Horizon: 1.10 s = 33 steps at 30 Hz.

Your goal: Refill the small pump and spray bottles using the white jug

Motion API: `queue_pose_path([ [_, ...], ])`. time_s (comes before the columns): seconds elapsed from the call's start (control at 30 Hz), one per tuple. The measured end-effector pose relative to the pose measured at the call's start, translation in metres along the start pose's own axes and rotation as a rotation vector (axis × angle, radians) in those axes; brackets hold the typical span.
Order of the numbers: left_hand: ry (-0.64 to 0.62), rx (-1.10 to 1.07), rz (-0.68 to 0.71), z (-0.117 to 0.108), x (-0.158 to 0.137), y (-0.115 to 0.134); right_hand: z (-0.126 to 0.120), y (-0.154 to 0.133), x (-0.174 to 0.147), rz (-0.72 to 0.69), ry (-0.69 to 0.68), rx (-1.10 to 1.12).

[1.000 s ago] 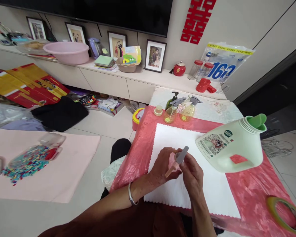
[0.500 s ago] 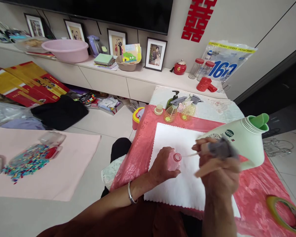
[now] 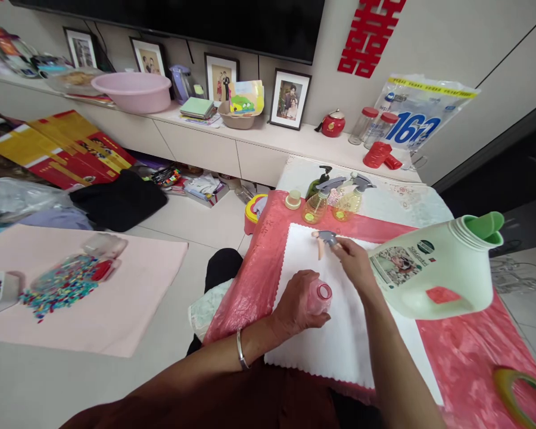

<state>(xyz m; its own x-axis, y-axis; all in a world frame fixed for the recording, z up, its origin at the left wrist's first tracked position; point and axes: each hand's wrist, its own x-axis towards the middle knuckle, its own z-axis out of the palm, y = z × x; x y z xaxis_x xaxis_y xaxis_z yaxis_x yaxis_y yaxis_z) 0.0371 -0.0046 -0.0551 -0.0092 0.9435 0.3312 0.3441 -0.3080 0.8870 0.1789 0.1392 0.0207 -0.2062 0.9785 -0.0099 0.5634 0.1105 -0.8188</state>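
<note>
My left hand is wrapped round a small clear pink bottle, whose uncapped neck faces up towards me. Beyond it, near the far edge of a white scalloped mat, the fingers of my right hand are closed on a grey spray head with a peach-coloured trigger. Whether the spray head rests on the mat I cannot tell. To the right of my right hand stands a big pale green jug with a green spout in its open mouth.
Behind the mat stand two clear yellowish spray bottles, a dark green pump bottle and a round cap. A roll of tape lies on the red plastic cover. Colourful small pieces lie on a pink sheet at left.
My right hand has carried the spray head away from the pink bottle, forward and left to the mat's far part. My left hand still holds the bottle. The view has shifted slightly.
</note>
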Motion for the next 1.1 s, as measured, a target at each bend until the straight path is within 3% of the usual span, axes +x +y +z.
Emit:
queue_pose_path([
  [0.1, 0.010, 0.010, 0.010, 0.000, 0.000, 0.001, 0.029, 0.017, 0.006, 0.028, -0.069, -0.136],
  [0.23, 0.008, 0.010, 0.012, 0.000, 0.000, 0.001, 0.047, 0.027, 0.009, 0.007, -0.107, -0.244],
  [0.37, 0.001, 0.017, -0.005, 0.000, 0.000, 0.001, 0.043, 0.021, -0.004, -0.102, 0.020, -0.282],
  [0.53, 0.013, 0.022, -0.016, -0.001, -0.002, 0.000, -0.010, -0.011, -0.058, -0.335, 0.415, -0.246],
  [0.63, -0.015, 0.026, -0.046, -0.003, -0.001, 0.002, -0.059, -0.018, -0.091, -0.527, 0.933, -0.223],
  [0.7, -0.017, 0.028, -0.060, -0.003, -0.001, 0.004, -0.090, -0.010, -0.104, -0.506, 1.178, -0.125],
  [0.73, -0.013, 0.027, -0.062, -0.003, -0.001, 0.005, -0.104, -0.002, -0.108, -0.448, 1.232, -0.075],
  [0.8, 0.003, 0.024, -0.054, -0.003, -0.001, 0.007, -0.124, 0.018, -0.110, -0.279, 1.218, 0.000],
  [0.9, 0.019, 0.020, -0.027, -0.002, 0.000, 0.008, -0.138, 0.051, -0.106, -0.029, 0.995, 0.216],
  [1.0, 0.012, 0.026, -0.011, -0.003, 0.000, 0.010, -0.136, 0.074, -0.095, 0.048, 0.880, 0.326],
  [1.1, 0.002, 0.036, -0.016, -0.004, 0.001, 0.011, -0.127, 0.084, -0.080, 0.054, 0.931, 0.329],
])
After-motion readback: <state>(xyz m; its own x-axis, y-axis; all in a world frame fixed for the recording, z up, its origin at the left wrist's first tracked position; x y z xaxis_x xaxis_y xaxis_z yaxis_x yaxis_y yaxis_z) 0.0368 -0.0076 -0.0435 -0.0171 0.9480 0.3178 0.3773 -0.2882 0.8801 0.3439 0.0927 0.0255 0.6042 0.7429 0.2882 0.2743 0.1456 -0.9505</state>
